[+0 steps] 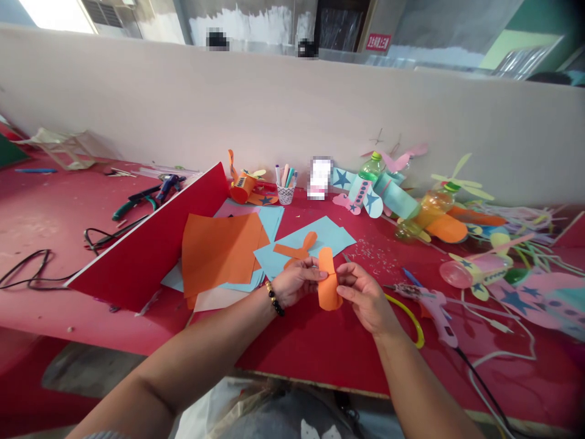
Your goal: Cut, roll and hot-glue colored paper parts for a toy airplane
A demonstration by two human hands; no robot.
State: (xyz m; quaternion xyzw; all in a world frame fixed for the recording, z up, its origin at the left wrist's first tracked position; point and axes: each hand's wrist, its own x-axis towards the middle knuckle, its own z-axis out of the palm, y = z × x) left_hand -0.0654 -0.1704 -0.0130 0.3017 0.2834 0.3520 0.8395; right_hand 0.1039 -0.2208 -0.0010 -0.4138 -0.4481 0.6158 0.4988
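Observation:
Both my hands are around one orange paper strip (328,294) with a rounded upper end and a curled lower part. My left hand (297,282) pinches it at the middle from the left. My right hand (364,296) has its thumb and fingers closed on the strip's right edge. Just behind my left hand lies an orange propeller-like paper cutout (299,249) on light blue paper sheets (336,235). A stack of orange paper (219,250) rests to the left of them.
At right are a pink glue gun (439,314), a yellow curved tube (414,317) and bottle-and-paper planes (441,210). Behind stand a pen cup (286,194), a phone (320,177) and an orange paper plane (244,186). A red divider (155,244) rises at left, with pliers (132,207) beyond.

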